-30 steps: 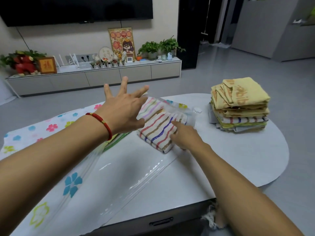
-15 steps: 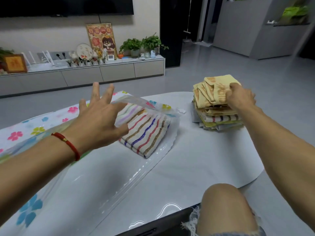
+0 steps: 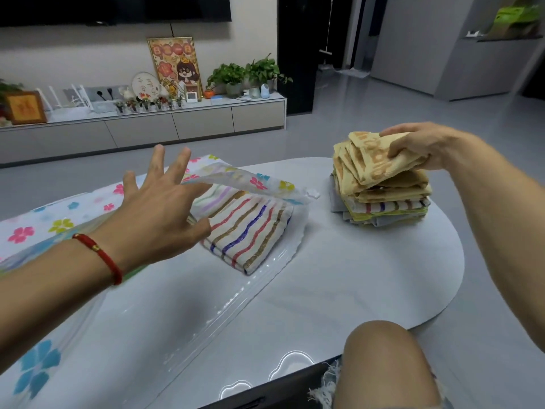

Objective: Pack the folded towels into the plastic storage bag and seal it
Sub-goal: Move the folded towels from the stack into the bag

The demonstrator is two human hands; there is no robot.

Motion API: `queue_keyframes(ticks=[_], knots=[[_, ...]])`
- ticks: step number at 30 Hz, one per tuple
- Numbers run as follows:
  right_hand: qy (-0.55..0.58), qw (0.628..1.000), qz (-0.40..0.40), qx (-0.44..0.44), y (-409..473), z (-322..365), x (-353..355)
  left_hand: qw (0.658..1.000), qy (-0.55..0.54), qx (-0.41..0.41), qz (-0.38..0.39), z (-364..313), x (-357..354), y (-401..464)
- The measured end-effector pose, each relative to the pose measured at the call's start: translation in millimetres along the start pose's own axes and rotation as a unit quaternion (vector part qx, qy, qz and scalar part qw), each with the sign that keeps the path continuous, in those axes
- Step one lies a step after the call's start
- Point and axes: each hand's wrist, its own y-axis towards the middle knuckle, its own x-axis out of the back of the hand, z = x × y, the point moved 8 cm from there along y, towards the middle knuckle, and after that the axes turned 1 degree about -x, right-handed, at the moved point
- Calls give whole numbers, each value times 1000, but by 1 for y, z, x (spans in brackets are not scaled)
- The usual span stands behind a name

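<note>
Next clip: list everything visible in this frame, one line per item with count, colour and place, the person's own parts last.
striped towel: one, cream with coloured stripes, in the bag's open mouth
bag: one, clear plastic with flower print, lying across the table's left side
yellow towel: one, yellow, being lifted off the stack
stack: one pile of folded towels, yellow, striped and grey, on the table's right side
table: one, white, rounded end at right
cabinet: one, grey, along the far wall
plants: two or more, green, on the cabinet's right end
picture: one, orange-framed, leaning on the wall
bracelet: one, red, left wrist
left hand: open, holding the bag's top flap up
right hand: gripping the yellow towel
knee: one, bare, bottom right
</note>
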Motion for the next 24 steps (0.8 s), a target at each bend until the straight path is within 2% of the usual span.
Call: queue_keyframes(ticks=[4,7,9,14,17,20,22,24], knots=[[139,988,25,56,-50,4,-3,1000,-1,9,4,7,0,-13],[133,984,46,105,-96,4,-14,1000,7,24,13,24,-2,-29],[128,979,91,127,-128,4,-31,999,16,39,30,38,-4,-43],[106,962,241,78,-204,1,-110,993,7,67,97,65,-6,-76],[115,945,300,66,-237,4,-181,994,-38,63,85,74,17,-71],[220,926,296,78,-254,17,-248,996,-61,40,58,75,41,-57],[308,915,246,87,-255,19,-283,996,-65,44,42,76,52,-50],[298,933,174,98,-256,4,-320,996,-66,51,42,78,55,-45]])
